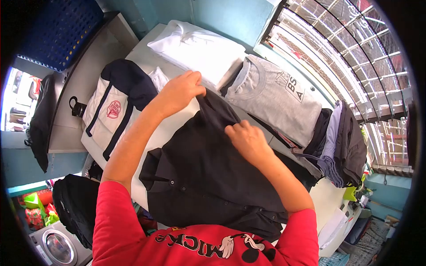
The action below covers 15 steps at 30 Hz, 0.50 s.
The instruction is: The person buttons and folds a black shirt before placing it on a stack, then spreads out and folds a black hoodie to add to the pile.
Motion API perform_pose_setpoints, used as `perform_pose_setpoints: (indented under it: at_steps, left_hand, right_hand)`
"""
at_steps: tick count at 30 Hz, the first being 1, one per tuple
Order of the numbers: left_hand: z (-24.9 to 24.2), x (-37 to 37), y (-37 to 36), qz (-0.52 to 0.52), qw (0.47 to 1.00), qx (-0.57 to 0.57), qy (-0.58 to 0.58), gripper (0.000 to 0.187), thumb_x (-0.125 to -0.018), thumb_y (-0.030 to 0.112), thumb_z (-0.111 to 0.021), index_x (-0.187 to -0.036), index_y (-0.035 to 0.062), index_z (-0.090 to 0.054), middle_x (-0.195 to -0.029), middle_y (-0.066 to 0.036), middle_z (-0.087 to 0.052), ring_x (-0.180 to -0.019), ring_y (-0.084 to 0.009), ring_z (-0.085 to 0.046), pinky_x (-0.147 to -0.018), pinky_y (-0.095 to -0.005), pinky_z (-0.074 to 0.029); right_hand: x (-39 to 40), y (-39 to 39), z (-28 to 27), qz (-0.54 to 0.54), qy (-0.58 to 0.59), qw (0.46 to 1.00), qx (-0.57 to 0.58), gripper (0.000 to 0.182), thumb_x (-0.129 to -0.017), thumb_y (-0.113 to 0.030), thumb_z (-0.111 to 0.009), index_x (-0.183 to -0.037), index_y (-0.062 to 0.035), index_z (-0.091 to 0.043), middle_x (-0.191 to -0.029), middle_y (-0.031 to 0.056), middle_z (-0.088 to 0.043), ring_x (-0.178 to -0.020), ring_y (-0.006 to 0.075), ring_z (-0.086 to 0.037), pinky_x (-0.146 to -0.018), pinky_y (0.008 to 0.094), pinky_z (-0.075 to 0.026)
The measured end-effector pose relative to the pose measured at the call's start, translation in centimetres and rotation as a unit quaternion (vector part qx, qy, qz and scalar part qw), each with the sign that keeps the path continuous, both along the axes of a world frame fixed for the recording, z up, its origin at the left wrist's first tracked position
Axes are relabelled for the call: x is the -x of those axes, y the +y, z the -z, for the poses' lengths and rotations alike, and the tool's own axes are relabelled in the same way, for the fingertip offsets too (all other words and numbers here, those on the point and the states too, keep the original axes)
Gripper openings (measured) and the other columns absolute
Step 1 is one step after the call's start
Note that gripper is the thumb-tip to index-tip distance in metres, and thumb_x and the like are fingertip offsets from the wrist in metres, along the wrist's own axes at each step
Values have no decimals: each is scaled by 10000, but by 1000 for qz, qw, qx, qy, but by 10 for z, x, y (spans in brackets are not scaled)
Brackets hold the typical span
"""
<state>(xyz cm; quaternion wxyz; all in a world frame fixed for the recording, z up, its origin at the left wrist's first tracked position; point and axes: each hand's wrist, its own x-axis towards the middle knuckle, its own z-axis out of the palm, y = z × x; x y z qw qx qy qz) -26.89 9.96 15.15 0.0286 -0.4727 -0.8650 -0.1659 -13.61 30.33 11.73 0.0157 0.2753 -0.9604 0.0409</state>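
A black buttoned shirt (208, 173) lies spread over the white table (148, 150) in front of me, its collar toward the left and its buttons along the near side. My left hand (184, 91) is closed on the shirt's far edge at the upper middle. To the right of it, my right hand (248, 141) grips the same cloth with its fingers curled in. Between the two hands the black fabric is lifted into a fold.
White folded clothes (199, 48) and a gray printed shirt (277, 95) lie beyond the hands. A white and navy garment (117, 104) is at left, dark folded clothes (350, 142) at right. A blue basket (60, 31) stands upper left, near a barred window (350, 48).
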Motion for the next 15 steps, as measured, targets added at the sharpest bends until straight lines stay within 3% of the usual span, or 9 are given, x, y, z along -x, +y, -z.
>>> perform_pose_setpoints:
  at_steps: [2,4,6,8,12,15]
  left_hand:
    - [1,8,4,-18,1000,-4,7,182,-707,4,-478,-822,82,-596,-806,-86,-446,-823,-244,-485,-711,-325,-402]
    - [8,17,20,-53,993,-109,-12,180,-717,4,-470,-822,75,-598,-809,-84,-447,-802,-246,-491,-711,-328,-405]
    - [10,27,42,-68,988,-128,-46,194,-756,14,-460,-886,79,-589,-834,-84,-459,-807,-237,-502,-731,-316,-404]
    - [10,26,62,-134,936,-308,-100,219,-790,34,-469,-981,86,-562,-883,-84,-483,-853,-213,-511,-771,-297,-401]
    - [17,14,57,-125,926,-330,-137,239,-815,57,-479,-1048,72,-526,-941,-83,-497,-889,-190,-514,-794,-284,-405]
    - [48,-2,19,-141,951,-236,-143,243,-815,89,-506,-1053,38,-514,-993,-102,-516,-924,-204,-518,-800,-303,-418]
  right_hand:
    - [2,13,-13,87,57,995,6,97,-700,-123,-523,-782,-97,-477,-693,35,-503,-731,188,-533,-581,294,-478]
    - [8,28,-30,114,64,989,63,77,-721,-112,-509,-786,-85,-476,-709,63,-523,-734,227,-537,-585,334,-472]
    - [18,41,-33,232,38,965,113,84,-764,-115,-506,-826,-64,-482,-758,115,-559,-780,311,-535,-613,423,-438]
    - [30,61,-16,323,15,930,175,133,-779,-128,-522,-894,-65,-501,-815,124,-566,-824,311,-537,-654,407,-429]
    - [31,77,15,371,-16,886,278,190,-783,-109,-532,-969,-76,-515,-883,137,-553,-847,306,-534,-710,372,-422]
    - [15,73,13,312,128,868,364,225,-780,-30,-543,-1003,-47,-521,-952,107,-535,-804,246,-537,-721,309,-427]
